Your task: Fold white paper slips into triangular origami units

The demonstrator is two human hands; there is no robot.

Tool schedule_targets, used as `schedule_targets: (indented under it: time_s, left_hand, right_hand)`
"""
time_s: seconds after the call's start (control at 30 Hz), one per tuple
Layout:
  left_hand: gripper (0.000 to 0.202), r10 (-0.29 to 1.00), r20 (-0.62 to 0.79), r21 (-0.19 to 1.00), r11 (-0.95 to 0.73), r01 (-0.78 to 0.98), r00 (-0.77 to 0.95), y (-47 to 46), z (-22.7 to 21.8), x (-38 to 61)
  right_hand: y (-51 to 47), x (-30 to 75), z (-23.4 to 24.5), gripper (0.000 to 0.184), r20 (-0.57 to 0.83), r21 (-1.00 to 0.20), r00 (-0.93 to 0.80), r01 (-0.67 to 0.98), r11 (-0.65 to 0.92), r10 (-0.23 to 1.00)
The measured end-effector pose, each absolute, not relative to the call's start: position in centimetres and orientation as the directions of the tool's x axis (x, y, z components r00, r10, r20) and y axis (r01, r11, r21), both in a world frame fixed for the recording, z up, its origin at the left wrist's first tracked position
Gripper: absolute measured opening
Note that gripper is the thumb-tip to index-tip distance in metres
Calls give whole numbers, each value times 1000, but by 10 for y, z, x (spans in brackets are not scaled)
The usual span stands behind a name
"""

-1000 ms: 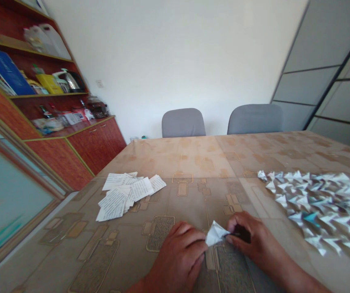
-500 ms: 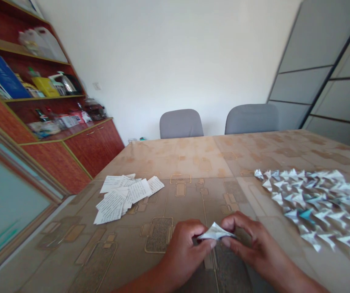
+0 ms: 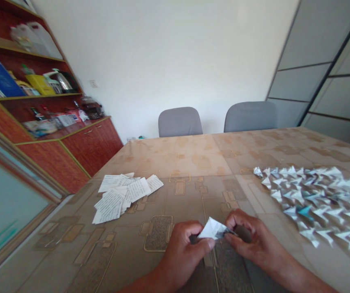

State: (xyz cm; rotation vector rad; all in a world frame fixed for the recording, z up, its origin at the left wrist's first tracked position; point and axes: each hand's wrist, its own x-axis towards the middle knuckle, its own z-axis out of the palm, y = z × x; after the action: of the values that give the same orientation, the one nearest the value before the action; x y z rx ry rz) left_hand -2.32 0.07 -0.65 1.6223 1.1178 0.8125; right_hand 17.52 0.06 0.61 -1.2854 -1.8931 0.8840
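Between my two hands is a small folded paper piece point(image 3: 214, 228), pale with a peaked top and a dark patch low on its right. My left hand point(image 3: 184, 249) pinches its left end between thumb and fingers. At the right end, my right hand point(image 3: 251, 236) grips it the same way, closed on the paper. Both hands are just above the near part of the table point(image 3: 126, 260). Off to the right stand rows of folded paper pieces point(image 3: 318, 199), mostly white, one with a teal patch. Left of my hands lies a loose pile of printed paper slips point(image 3: 126, 195).
Two grey chairs point(image 3: 180, 122) are at the table's far side, before a white wall. A red-brown cabinet point(image 3: 92, 140) with shelves of bottles, a kettle and boxes is at the left. Grey panelled doors point(image 3: 303, 57) are at the right.
The folded paper has turned in my fingers, so a broader face of it shows and its peak points more to the left. My right fingers have shifted slightly up and to the right.
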Motion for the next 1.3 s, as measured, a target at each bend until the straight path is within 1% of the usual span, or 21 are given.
schedule_targets:
  time_s: [0.27, 0.37, 0.43, 0.5, 0.53, 0.6, 0.63, 0.7, 0.77, 0.87, 1.03, 1.2, 1.3]
  left_hand:
    - [27, 953, -46, 959, -42, 279, 300, 2, -4, -26]
    - [27, 951, -76, 977, 11, 214, 298, 2, -3, -27]
    - [29, 944, -95, 985, 43, 168, 315, 3, -3, -27]
    - [29, 938, -93, 982, 32, 184, 334, 2, -4, -26]
    - [27, 945, -85, 975, 14, 221, 316, 1, -5, -25]
    - [26, 953, -54, 960, -33, 279, 297, 0, -6, -23]
    - [26, 955, -40, 952, -53, 302, 294, -1, -6, -22]
    - [26, 950, -18, 944, -87, 319, 311, -2, -4, -21]
    - [20, 944, 9, 943, -118, 312, 330, -2, -1, -21]
    - [5, 946, 48, 943, -149, 299, 321, 0, 3, -24]
    - [11, 952, 85, 934, -179, 308, 295, 1, 5, -28]
    - [23, 955, 7, 944, -104, 312, 298, 0, 5, -27]
    - [26, 947, -10, 949, -92, 302, 320, -2, 4, -27]
  right_hand:
    - [8, 199, 15, 21, 60, -875, -392, 422, 237, 918]
    - [13, 212, 17, 25, 62, -878, -347, 427, 217, 936]
    - [15, 216, 19, 28, 69, -887, -257, 427, 178, 964]
    - [13, 213, 20, 25, 90, -899, -228, 400, 178, 969]
    - [11, 208, 20, 24, 94, -900, -251, 393, 190, 963]
    - [5, 196, 18, 25, 76, -901, -354, 376, 216, 932]
    - [2, 189, 16, 26, 65, -894, -376, 390, 221, 924]
    - [-2, 180, 11, 33, 37, -889, -372, 411, 201, 927]
    - [-2, 179, 7, 34, 28, -910, -369, 376, 177, 929]
    - [0, 185, 2, 34, 12, -935, -373, 324, 143, 928]
    - [1, 189, 3, 38, 5, -937, -377, 323, 137, 926]
    - [1, 186, 8, 40, 17, -932, -348, 334, 141, 937]
    - [1, 187, 9, 41, 12, -936, -332, 327, 127, 943]
